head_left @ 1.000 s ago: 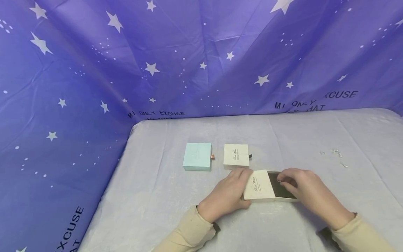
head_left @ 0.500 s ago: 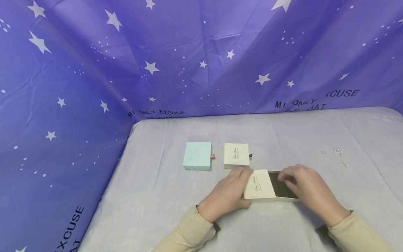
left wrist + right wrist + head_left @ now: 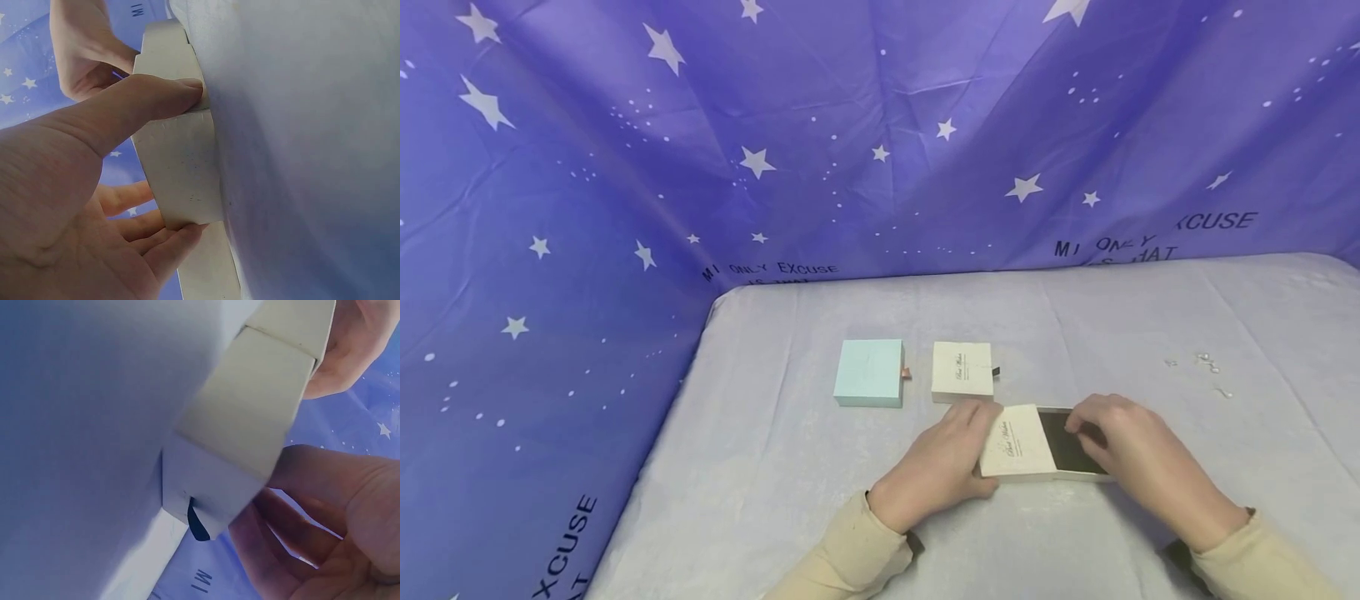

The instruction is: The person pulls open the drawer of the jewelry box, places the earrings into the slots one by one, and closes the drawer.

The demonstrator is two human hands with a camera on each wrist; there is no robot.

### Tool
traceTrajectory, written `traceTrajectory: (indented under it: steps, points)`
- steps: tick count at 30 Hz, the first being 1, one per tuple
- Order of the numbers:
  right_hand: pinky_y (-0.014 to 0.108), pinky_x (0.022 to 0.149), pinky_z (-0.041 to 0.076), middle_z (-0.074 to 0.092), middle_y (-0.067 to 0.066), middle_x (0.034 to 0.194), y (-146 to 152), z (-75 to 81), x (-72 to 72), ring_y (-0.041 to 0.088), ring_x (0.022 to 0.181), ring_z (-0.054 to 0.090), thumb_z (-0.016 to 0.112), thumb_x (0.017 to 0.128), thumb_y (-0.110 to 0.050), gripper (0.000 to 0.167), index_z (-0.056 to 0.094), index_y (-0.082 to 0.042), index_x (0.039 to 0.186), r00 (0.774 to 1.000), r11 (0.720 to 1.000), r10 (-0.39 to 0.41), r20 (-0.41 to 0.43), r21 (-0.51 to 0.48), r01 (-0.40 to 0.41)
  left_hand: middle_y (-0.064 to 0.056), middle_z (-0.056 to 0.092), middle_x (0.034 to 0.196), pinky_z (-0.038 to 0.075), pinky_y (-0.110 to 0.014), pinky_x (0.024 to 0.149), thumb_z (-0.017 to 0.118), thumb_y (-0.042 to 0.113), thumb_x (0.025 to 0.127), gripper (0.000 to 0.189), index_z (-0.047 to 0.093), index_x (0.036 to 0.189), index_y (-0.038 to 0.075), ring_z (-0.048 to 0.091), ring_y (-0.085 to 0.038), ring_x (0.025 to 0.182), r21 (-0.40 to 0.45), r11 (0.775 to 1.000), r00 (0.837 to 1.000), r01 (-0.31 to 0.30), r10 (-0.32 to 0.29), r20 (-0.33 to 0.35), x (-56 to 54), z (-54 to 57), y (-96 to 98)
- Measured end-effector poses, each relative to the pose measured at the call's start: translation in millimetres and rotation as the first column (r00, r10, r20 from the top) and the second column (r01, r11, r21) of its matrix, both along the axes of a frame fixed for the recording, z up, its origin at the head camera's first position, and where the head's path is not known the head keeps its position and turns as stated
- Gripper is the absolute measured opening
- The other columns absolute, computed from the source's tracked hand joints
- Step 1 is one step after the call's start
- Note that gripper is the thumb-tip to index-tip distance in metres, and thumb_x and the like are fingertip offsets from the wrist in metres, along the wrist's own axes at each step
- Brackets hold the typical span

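My left hand (image 3: 936, 467) grips the sleeve of a white drawer-style jewellery box (image 3: 1018, 442), thumb on the near side and fingers at the left and far sides. The box's drawer (image 3: 1063, 454) is pulled out to the right, showing a dark lining. My right hand (image 3: 1138, 454) reaches over the drawer with curled fingers, the fingertips down at the lining. Whatever may be between those fingertips is hidden, also in the right wrist view, where the drawer wall (image 3: 215, 484) covers them. A dark pull ribbon (image 3: 198, 520) hangs from the drawer's end.
Behind the held box lie a second white box (image 3: 962, 369) with a black tab and a mint-green box (image 3: 869, 372) with an orange tab. Several small shiny jewellery pieces (image 3: 1206, 360) lie at the right on the pale cloth-covered table (image 3: 760, 417). A purple starry curtain (image 3: 880, 125) encloses the back and left.
A tiny shiny piece showed at my right fingertips a second ago and is out of sight now. The right hand shifted only slightly over the drawer; the left hand stayed on the box.
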State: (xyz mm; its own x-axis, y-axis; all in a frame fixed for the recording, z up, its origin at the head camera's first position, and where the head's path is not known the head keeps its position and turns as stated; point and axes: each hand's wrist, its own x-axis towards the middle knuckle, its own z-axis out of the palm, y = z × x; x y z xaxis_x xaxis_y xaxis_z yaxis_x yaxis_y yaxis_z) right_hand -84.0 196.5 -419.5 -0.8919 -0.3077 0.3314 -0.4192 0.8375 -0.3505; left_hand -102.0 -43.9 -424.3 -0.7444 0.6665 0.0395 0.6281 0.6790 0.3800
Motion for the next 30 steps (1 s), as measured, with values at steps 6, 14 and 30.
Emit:
traceTrajectory:
  steps: [6, 14, 30]
  points:
    - [0.051, 0.074, 0.055, 0.071, 0.004, 0.086, 6, 4.1, -1.0, 0.030, 0.080, 0.067, 0.081, 0.068, 0.005, 0.022, 0.072, -0.010, 0.082, 1.000, 1.000, -0.024, -0.018, 0.001, 0.024, 0.001, 0.053, 0.130, 0.045, -0.017, 0.097, 0.088, 0.023, 0.072, 0.082, 0.043, 0.140, 0.011, 0.050, -0.007, 0.116, 0.003, 1.000, 1.000, 0.002, -0.002, -0.005, 0.5, 0.4, -0.4]
    - [0.056, 0.073, 0.051, 0.070, 0.010, 0.088, 28, 6.2, -8.7, 0.036, 0.082, 0.065, 0.072, 0.076, 0.005, 0.015, 0.071, -0.005, 0.088, 0.994, 0.995, -0.098, -0.040, -0.011, 0.098, 0.001, 0.053, 0.131, 0.044, -0.018, 0.098, 0.088, 0.023, 0.072, 0.082, 0.044, 0.140, 0.010, 0.050, -0.007, 0.117, 0.005, 1.000, 1.000, 0.002, -0.002, -0.012, 0.3, -0.6, -0.5]
    - [0.064, 0.075, 0.046, 0.066, 0.031, 0.093, 84, -4.4, -23.0, 0.051, 0.086, 0.061, 0.075, 0.073, 0.006, 0.023, 0.068, 0.008, 0.095, 0.978, 0.979, -0.198, -0.058, 0.043, 0.201, 0.001, 0.052, 0.132, 0.045, -0.018, 0.097, 0.088, 0.024, 0.072, 0.082, 0.043, 0.140, 0.011, 0.050, -0.007, 0.118, -0.002, 1.000, 1.000, 0.000, 0.000, -0.008, 0.2, -0.8, -1.0]
